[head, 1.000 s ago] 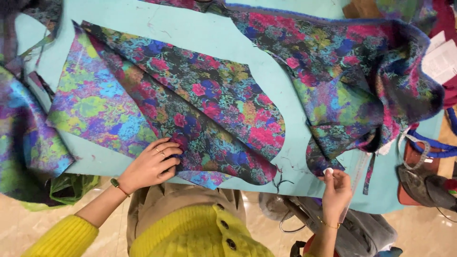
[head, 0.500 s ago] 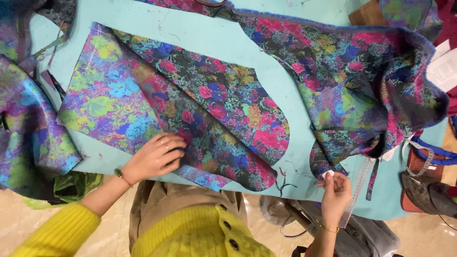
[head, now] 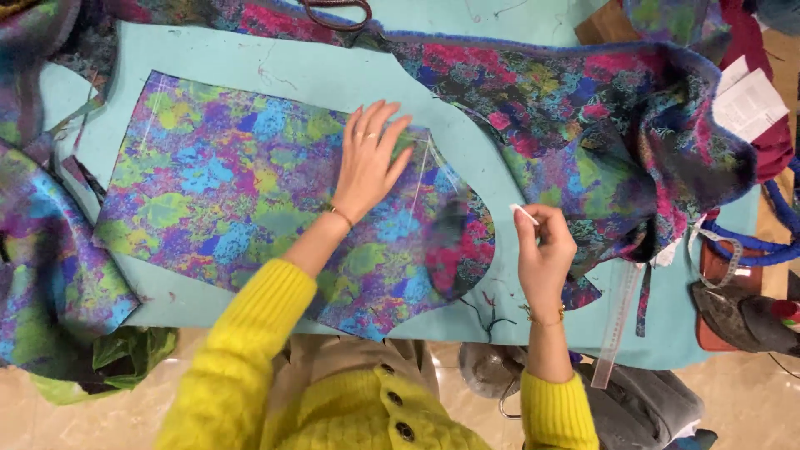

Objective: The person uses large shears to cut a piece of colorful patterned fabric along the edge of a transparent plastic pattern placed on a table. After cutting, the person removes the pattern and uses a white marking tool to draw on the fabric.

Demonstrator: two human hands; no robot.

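While left hand (head: 371, 162) flat, open on fabric piece (head: 250, 200), right hand (head: 543, 250) pinching white chalk (head: 524, 214): turquoise table (head: 275, 75), beige floor (head: 750, 400).

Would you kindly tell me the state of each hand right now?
Left hand: open, flat on the multicoloured cut fabric panel.
Right hand: closed, pinching a small white chalk piece.

bare turquoise table (head: 250, 71) open above the cut fabric piece (head: 250, 200), bunched fabric heap (head: 617, 125) blocking right
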